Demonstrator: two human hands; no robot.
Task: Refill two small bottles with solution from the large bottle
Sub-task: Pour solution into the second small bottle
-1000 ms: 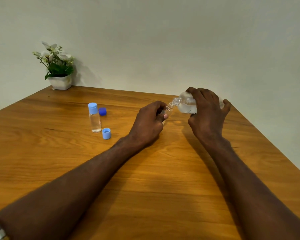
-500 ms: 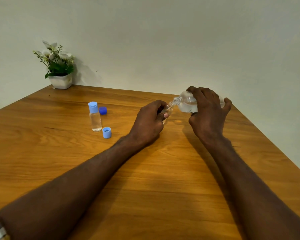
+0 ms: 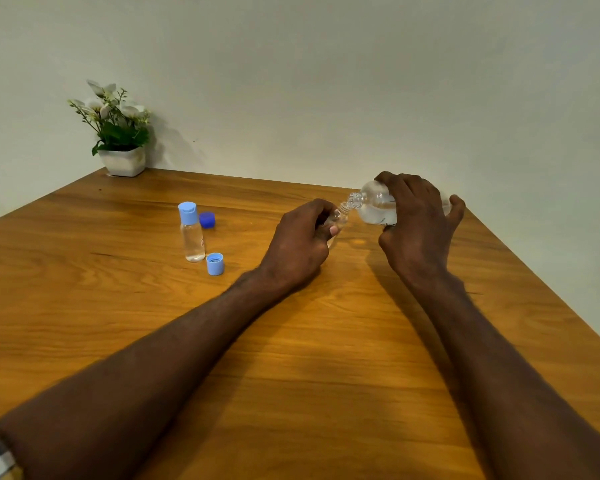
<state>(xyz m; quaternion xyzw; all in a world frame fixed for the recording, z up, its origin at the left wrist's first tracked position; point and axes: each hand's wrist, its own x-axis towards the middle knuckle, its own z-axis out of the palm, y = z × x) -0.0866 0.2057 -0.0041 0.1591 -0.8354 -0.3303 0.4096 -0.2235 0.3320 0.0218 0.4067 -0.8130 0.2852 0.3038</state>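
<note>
On the far left of the worktop the potted plant stands well out of harm's way. Nearer in, the capped small bottle stands upright with clear solution in it, a dark blue cap just behind it and a light blue cap just beside its base; sweep your left forearm sideways and you could knock all three over.

Your left hand has its grip curled round the open small bottle, which is mostly hidden, so you cannot read its fill level from here (that is the main risk: overfilling unseen). Its narrow mouth meets the neck of the large bottle, which your right hand clasps from above, tipped nearly level. Tilt further or squeeze, and the solution may surge past the mouth onto your fingers and the worktop. Let either wrist drift and the necks part, spilling the stream.
</note>
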